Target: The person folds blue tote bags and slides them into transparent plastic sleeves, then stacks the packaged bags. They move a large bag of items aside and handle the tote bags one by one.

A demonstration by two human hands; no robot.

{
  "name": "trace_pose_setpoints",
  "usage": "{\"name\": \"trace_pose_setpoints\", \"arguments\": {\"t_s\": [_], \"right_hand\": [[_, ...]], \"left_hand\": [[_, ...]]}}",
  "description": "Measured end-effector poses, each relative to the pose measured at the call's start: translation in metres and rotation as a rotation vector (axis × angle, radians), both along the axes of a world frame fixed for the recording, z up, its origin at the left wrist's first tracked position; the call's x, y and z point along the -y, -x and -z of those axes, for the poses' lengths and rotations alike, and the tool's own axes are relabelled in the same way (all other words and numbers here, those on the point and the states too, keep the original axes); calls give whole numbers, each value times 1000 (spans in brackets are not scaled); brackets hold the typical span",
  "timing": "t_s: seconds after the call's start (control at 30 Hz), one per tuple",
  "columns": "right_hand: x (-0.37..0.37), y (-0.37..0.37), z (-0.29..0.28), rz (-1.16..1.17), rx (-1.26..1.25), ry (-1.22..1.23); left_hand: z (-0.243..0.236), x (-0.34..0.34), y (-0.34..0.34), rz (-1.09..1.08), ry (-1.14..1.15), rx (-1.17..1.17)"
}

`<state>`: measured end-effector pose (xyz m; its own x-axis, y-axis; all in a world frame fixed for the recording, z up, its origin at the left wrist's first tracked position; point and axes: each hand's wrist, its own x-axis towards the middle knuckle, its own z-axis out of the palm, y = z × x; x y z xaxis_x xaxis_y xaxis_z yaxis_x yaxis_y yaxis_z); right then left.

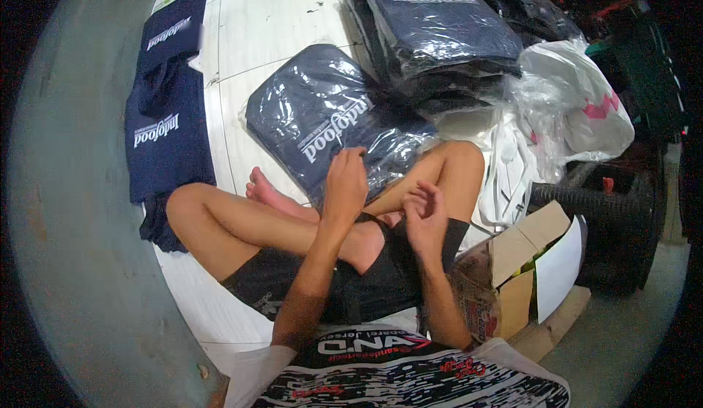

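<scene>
A folded navy garment in a clear plastic bag, with white print on it, lies on the floor before my crossed legs. My left hand is over the bag's near side, its fingers bent and close together. Whether they pinch the plastic cannot be made out. To the right, my right hand hovers above my lap beside the knee. Its fingers are loosely curled and apart, with nothing visible in them.
Several bagged navy garments form a stack at the far right. Unbagged navy garments lie along the left. On the right are a white plastic bag, an opened cardboard box and a black ribbed object.
</scene>
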<state>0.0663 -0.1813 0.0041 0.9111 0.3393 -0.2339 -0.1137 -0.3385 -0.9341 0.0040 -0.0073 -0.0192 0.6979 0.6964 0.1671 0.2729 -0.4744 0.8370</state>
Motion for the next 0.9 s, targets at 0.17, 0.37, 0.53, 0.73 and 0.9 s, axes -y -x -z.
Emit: {"name": "trace_pose_setpoints", "arguments": {"t_s": [0.17,0.37,0.53,0.73,0.9], "right_hand": [[-48,4,8,168,-343,-196],[-102,-5,27,192,105,278],[-146,2,0,307,-79,47],[-168,13,-25,204,96,36],[-166,10,-142,-120,297,-184]], "left_hand": [[-25,13,29,-133,25,94],[-30,17,128,-368,110,87],[-23,12,171,-534,77,61],[5,4,171,-588,254,276],[-3,0,172,-609,287,340]]}}
